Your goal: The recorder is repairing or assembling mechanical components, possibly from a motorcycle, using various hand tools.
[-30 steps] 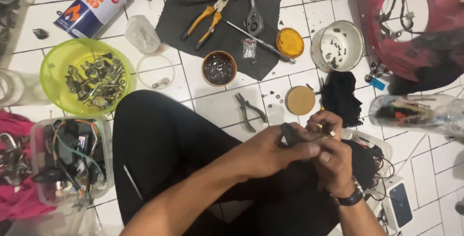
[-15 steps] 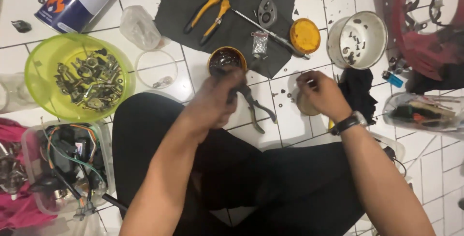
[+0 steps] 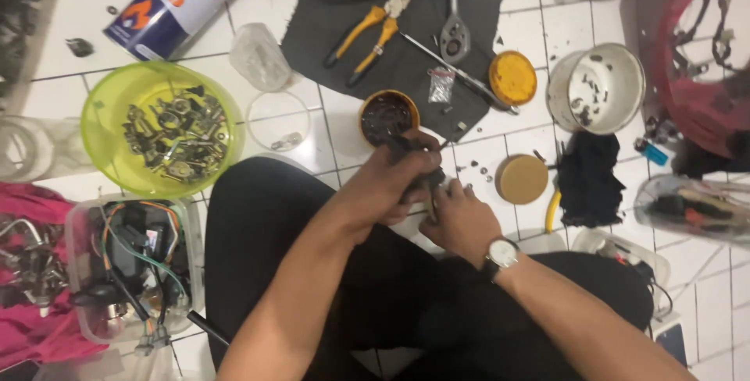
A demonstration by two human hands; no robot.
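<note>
- The left hand is closed around dark pliers, just below the brown cup.
- The right hand, a watch on its wrist, is curled narrow against the tool's lower end; what it pinches is too small to tell.
- Left of the cup, a green bowl holds metal parts.
- Above the cup, a grey cloth carries yellow pliers.
- Right of the cup sit a tan lid and a white pot.
</note>
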